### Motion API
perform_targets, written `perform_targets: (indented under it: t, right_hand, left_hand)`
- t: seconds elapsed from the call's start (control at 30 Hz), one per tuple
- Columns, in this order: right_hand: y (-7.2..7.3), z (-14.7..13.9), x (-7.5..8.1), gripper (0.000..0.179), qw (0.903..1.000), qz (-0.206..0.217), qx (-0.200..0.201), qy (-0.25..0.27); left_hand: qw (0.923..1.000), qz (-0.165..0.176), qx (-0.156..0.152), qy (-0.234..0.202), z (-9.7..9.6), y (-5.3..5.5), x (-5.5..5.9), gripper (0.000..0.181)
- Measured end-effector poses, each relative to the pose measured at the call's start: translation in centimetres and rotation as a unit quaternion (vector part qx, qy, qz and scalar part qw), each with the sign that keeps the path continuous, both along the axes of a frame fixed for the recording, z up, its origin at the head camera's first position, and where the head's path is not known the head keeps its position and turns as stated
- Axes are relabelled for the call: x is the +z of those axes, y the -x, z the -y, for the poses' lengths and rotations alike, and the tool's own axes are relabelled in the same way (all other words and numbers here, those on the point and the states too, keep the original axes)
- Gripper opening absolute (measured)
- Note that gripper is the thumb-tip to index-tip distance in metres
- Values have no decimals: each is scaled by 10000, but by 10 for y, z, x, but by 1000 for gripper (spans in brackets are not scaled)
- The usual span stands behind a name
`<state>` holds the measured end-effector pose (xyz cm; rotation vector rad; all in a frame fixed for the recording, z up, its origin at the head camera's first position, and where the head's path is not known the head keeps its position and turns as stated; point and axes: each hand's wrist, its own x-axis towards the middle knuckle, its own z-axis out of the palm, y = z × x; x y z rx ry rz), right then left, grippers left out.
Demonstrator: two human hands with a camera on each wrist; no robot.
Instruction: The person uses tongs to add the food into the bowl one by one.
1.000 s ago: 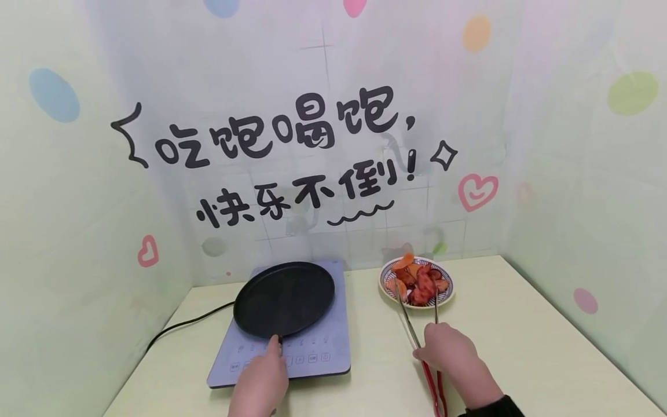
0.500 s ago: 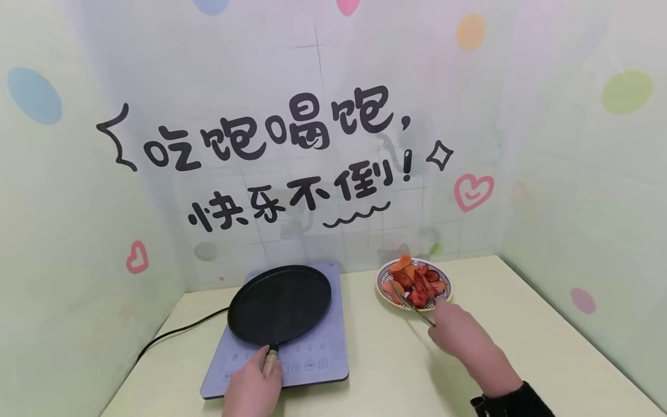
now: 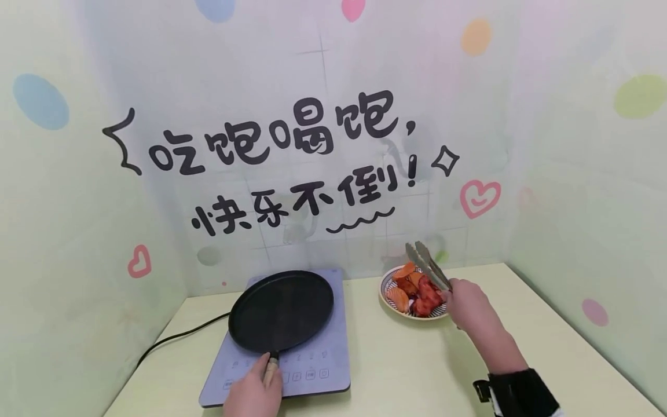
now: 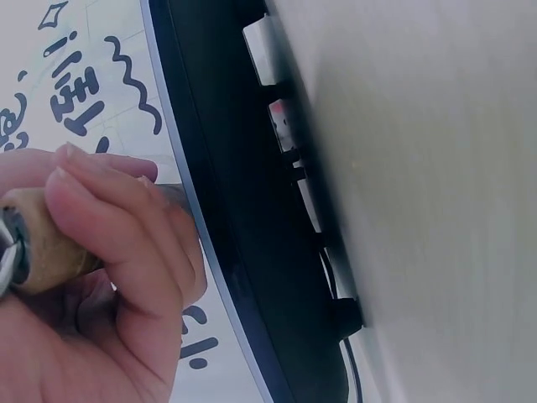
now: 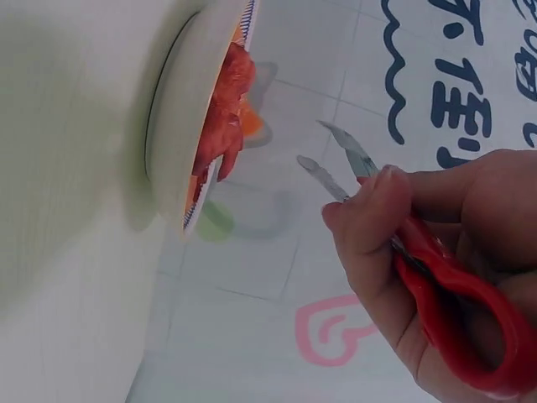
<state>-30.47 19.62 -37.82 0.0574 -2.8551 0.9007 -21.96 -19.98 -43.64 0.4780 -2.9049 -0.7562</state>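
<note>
A flat black frying pan (image 3: 283, 311) sits on an induction cooker (image 3: 336, 353). My left hand (image 3: 254, 392) grips its handle, with the wooden end (image 4: 50, 243) showing past the fingers in the left wrist view. In my right hand (image 3: 478, 310) is a pair of metal tongs (image 3: 431, 269), held by the red handles (image 5: 457, 285). The tongs' tips point up and away over the plate, slightly apart, with nothing between them. Below them, a patterned plate (image 3: 384, 302) holds red, sauce-coated meat pieces (image 3: 428, 296) and orange slices (image 3: 398, 300). My right hand overlaps the plate's right rim in the head view.
A black power cord (image 3: 179, 334) runs from the cooker to the table's left edge. The pale table (image 3: 396, 365) ends at a printed backdrop (image 3: 292, 69) with black lettering, and similar panels (image 3: 589, 231) rise at both sides.
The tongs have risen from the food in the plate, and my right hand has moved forward and right. My left hand has shifted back along the pan handle. The pan stays on the cooker.
</note>
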Motion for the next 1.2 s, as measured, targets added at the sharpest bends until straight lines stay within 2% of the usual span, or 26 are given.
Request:
perform_targets:
  t: [0.13,0.3,0.7,0.83,1.0,1.2]
  right_hand:
    - [4,-3,0,18,10000,25,-78,55]
    - [8,-8,0,14,9998,-21,-45,-183]
    - [18,-12,-6,23,9971,59,-90,-752]
    - [18,-14,-10,27,9976,85,-143,-677]
    - [16,-20,-14,26,9996,53,-100,-246]
    - [15,-28,-11,35,9995,111,-41,-279]
  left_hand:
    - [9999,-103,-53,84,1,-4,0,56]
    - [9999,-117,-85,63,2,-5,2,57]
    - [9998,144,-28,-166,-4,1,5,59]
    - [9996,189,-17,-188,-4,0,5,59]
    - [9997,161,-68,-188,-2,-1,2,60]
    - [9997,126,-128,-153,0,-1,1,60]
